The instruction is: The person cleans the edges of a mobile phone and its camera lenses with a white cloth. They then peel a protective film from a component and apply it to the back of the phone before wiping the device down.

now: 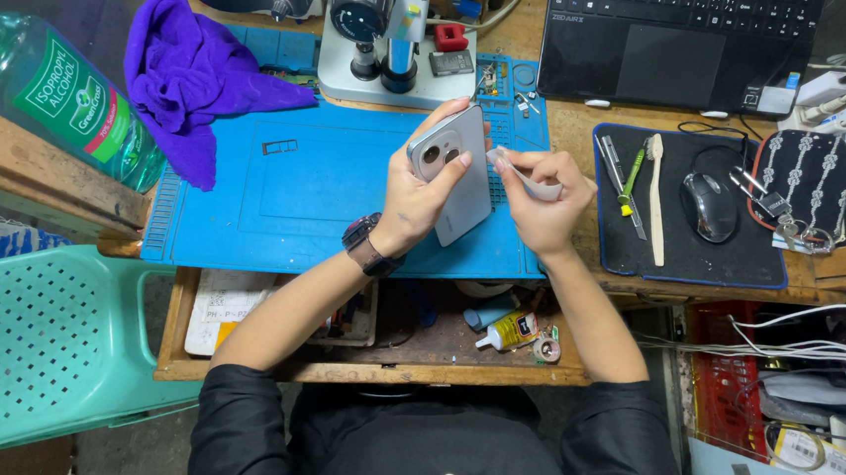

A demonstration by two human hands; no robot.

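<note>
My left hand (414, 202) holds a silver-white smartphone (455, 175) upright above the blue work mat (287, 198), its back with two round camera lenses facing me. A dark watch sits on that wrist. My right hand (545, 201) pinches a small pale wipe or strip (531, 183) against the phone's right edge. Both hands hover over the right part of the mat.
A microscope (388, 27) stands at the mat's far edge, a purple cloth (191, 77) to its left, a clear alcohol bottle (56, 93) further left. A laptop (680, 42), black pad with tools (645, 184) and mouse (708, 206) lie right. An open drawer (387, 329) holds a glue bottle (508, 330). A green chair (38, 350) sits lower left.
</note>
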